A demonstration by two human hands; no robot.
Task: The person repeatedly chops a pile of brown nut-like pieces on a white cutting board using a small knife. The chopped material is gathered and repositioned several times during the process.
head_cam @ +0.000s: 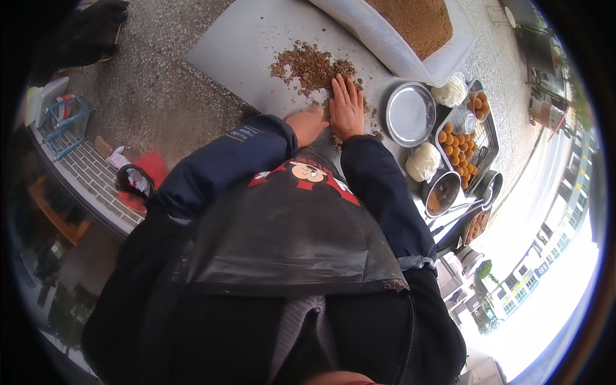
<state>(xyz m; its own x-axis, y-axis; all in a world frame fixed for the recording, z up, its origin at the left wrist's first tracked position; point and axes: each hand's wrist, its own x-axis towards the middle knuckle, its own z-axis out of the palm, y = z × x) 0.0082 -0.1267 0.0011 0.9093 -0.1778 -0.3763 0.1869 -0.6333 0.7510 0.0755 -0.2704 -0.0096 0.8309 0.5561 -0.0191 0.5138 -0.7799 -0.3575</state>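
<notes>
My right hand (347, 109) lies flat, palm down, on a grey work surface (236, 53), its fingers extended and slightly apart. Its fingertips touch the near right edge of a spread of brown crumbly material (308, 67). Just left of it is my left hand (307, 126), fingers curled towards the right wrist. Whether anything is inside those curled fingers is hidden. More brown crumbs (338, 141) lie around my right wrist. Beyond the spread, a large clear plastic bag (380, 41) lies open, with fine brown powder or crumbs (416, 24) in it.
On the right are a round metal plate (410, 114), two pale dough lumps in plastic, (423, 162) the nearer one, and a metal tray (492, 137) with several brown balls (457, 149). A pan (441, 193) holds brown powder. A red bucket (153, 168) stands at floor level on the left.
</notes>
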